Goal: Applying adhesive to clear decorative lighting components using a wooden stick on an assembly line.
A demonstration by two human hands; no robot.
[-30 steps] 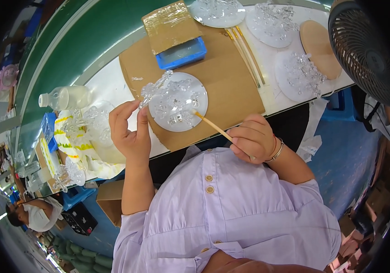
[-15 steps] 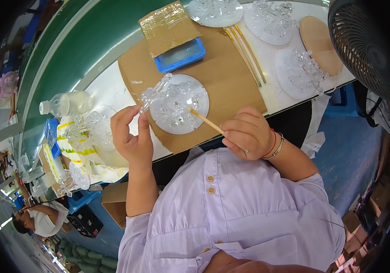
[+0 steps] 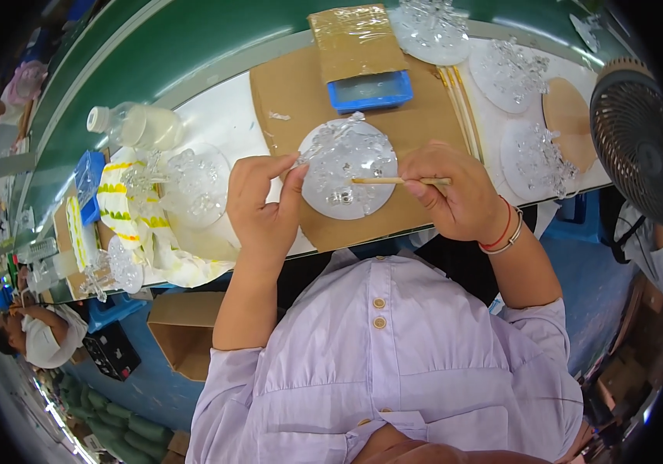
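As hands flank a plate, the blue tray holds something translucent

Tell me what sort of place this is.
Likely a workshop or factory: several white discs bearing clear pieces lie along the bench, green bundles are piled at lower left, and another person is further along.

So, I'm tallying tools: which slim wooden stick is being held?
The stick in the right hand, pointing left over the central white disc; the other sticks lie side by side right of the blue tray.
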